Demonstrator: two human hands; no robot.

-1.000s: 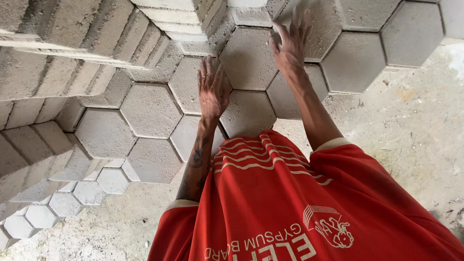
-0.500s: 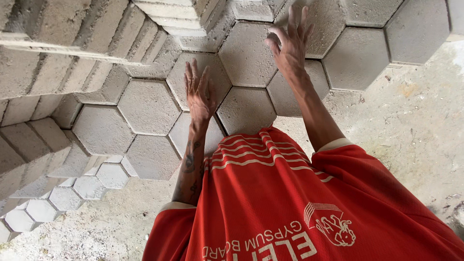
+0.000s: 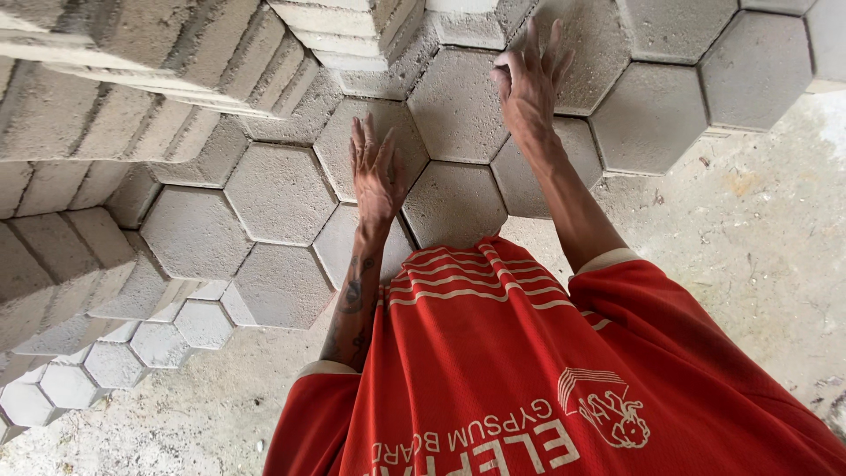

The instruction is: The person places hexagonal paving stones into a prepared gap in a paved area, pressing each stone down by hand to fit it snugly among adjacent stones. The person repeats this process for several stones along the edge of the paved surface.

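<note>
Grey hexagonal concrete pavers [image 3: 280, 194] lie packed edge to edge in a honeycomb pattern in front of me. My left hand [image 3: 374, 172] rests flat, fingers apart, on one paver [image 3: 330, 141] near the middle of the patch. My right hand [image 3: 529, 78] reaches farther out with its fingers spread. It lies over the joint between two pavers [image 3: 454, 106], and neither hand grips anything. My red shirt [image 3: 493, 370] fills the lower part of the view and hides the ground below it.
Stacks of the same blocks, seen edge-on, rise at the upper left [image 3: 132, 53] and along the left side [image 3: 53, 264]. More hexagonal pavers [image 3: 159, 344] lie lower at the bottom left. Rough, dusty concrete floor [image 3: 758, 247] spreads to the right.
My left hand has shifted slightly left and its fingers have straightened. My right hand has edged a little farther out. No paver has moved.
</note>
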